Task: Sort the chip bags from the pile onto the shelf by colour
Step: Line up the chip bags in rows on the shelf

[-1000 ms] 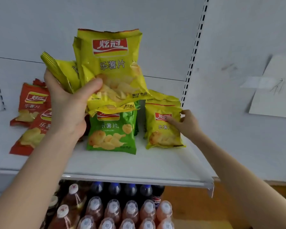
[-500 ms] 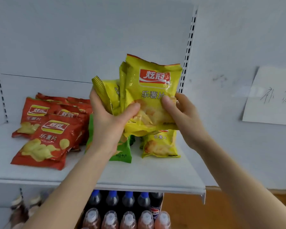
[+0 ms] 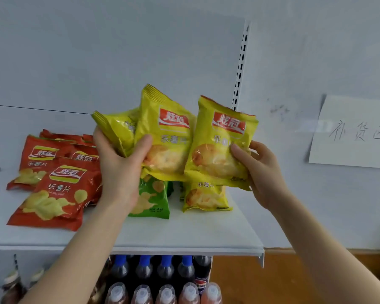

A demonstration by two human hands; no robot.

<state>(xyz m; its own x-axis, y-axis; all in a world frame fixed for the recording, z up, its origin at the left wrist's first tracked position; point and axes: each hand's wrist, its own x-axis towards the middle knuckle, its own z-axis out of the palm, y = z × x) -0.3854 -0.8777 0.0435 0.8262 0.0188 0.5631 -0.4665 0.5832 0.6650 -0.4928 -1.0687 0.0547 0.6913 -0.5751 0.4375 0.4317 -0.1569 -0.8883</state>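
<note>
I am in the middle of the yellow group: my left hand (image 3: 121,172) grips two bags together, the front yellow bag (image 3: 167,139) under my thumb and the rear yellow bag (image 3: 116,128) fanned out behind it, and my right hand (image 3: 263,172) pinches a single yellow bag (image 3: 222,145) at its lower right part, thumb on the front and the other fingers behind. All three are in the air above the shelf (image 3: 184,235), and the single bag overlaps the edge of the front one, between my two hands. Just below my right hand a standing yellow bag (image 3: 204,198) is already on the shelf, so I judge that the place for yellow is there. Below my left hand stands a green bag (image 3: 151,198), and further to the left of this hand the red bags (image 3: 53,194) lie in a loose heap. The next move, I think, asks me to lower the right hand and set its bag beside the standing one without pushing the green bag, then to place the other two. The bags are small, puffed with air and shiny, each with a red logo and a picture of chips; such foil probably slips and crumples easily, so a soft grip near the edge seems better than a squeeze in the middle.
</note>
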